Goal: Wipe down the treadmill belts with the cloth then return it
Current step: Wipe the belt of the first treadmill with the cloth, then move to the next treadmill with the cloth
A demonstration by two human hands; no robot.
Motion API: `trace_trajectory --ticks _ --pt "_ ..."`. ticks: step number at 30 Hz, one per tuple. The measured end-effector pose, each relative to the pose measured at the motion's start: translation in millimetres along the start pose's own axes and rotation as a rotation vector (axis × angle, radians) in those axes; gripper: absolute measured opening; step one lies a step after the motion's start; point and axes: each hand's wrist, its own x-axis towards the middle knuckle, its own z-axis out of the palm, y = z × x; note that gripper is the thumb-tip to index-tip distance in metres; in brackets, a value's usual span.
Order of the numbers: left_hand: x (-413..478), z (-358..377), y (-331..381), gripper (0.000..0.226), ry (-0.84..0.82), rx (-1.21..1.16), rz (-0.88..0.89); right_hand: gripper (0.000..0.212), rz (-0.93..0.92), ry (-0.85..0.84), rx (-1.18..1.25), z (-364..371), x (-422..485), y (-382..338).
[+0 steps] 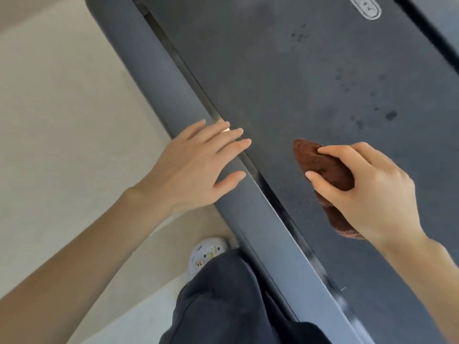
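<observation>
A dark grey treadmill belt runs diagonally from the upper middle to the lower right, dusty and marked with dark spots. My right hand is shut on a bunched brown cloth, which presses on the belt near its left edge. My left hand rests flat with fingers spread on the grey side rail left of the belt. A ring shows on one finger.
A beige floor lies left of the treadmill. My leg in dark trousers and a white clog stand beside the rail. A white logo is printed on the belt at the top. Another dark rail borders the far right.
</observation>
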Motion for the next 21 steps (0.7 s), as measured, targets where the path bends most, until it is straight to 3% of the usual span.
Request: trace_trajectory --ticks 10,21 --pt "-96.3 -103.9 -20.3 0.057 0.035 -0.029 -0.194 0.035 -0.224 -0.093 -0.036 -75.7 22.9 -108.5" --pt "-186.2 -167.2 -53.1 0.058 0.114 -0.032 -0.412 0.037 -0.424 -0.116 -0.040 -110.5 43.6 -213.0"
